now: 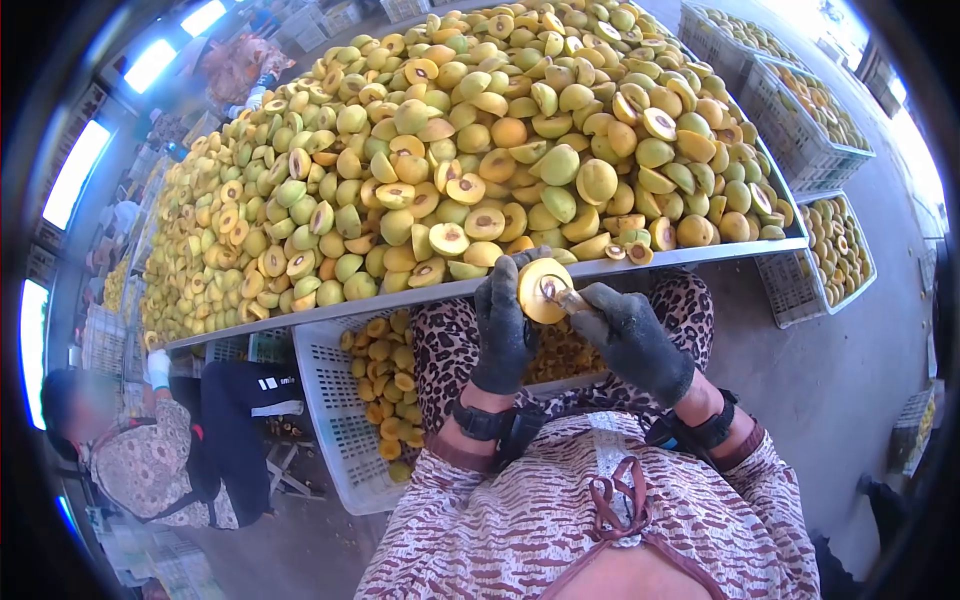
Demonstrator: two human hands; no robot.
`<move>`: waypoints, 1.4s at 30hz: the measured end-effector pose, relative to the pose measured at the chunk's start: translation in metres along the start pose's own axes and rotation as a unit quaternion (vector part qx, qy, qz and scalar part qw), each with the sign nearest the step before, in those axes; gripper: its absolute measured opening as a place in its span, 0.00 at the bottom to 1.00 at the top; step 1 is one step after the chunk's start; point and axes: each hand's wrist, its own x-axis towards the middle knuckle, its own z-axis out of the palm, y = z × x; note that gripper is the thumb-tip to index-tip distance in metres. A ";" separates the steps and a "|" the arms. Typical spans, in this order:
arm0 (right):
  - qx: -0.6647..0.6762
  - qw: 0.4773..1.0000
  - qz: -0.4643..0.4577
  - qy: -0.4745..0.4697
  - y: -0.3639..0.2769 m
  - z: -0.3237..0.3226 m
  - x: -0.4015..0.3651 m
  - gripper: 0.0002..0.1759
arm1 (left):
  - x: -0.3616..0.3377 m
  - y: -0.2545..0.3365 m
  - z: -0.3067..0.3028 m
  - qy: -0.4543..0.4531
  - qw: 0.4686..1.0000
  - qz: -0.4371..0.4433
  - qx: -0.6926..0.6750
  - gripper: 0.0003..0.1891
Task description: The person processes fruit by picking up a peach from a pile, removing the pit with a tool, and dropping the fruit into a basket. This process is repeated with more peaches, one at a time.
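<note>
A: Taking the head view, the only one you have; where does your fruit half [533,303] lie from your hands?

B: It sits between them, just off the near edge of the desk [700,257], whose heap of fruit [400,195] spreads to the far side; your left hand [503,325] is the nearer, touching the half along its left side; your right hand [635,335] reaches it only through a small tool [570,300].

A: And how do your hands stand?

B: Your left, in a dark glove, is curled partway, gripping the half with its cut face up; your right, gloved too, has its fingers drawn in around the tool; whether the tip bites into the brown centre or just rests there, you cannot tell.

A: Which way do the axes run?

B: The half is nearly round, so it gives you no clear long axis; the tool slants from your right hand leftward and slightly far, its tip over the centre; a white crate [330,420] of fruit stands near and left, below the desk.

A: Any writing for you to read?

B: Small white letters on a co-worker's dark trousers [240,400], at left, seem to begin "sm"; the rest is too small; your wristbands [482,422] show no legible label.
</note>
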 end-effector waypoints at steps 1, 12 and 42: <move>-0.003 0.999 0.026 -0.025 -0.003 -0.001 0.000 0.08 | 0.000 -0.002 -0.004 0.004 1.000 0.004 0.004 0.28; 0.045 0.998 0.040 -0.004 -0.018 0.006 -0.011 0.08 | -0.002 0.017 0.010 -0.009 0.999 0.033 0.034 0.28; -0.131 0.948 -0.057 -0.285 -0.018 -0.066 0.032 0.11 | 0.006 0.029 0.003 -0.216 0.852 0.133 0.457 0.23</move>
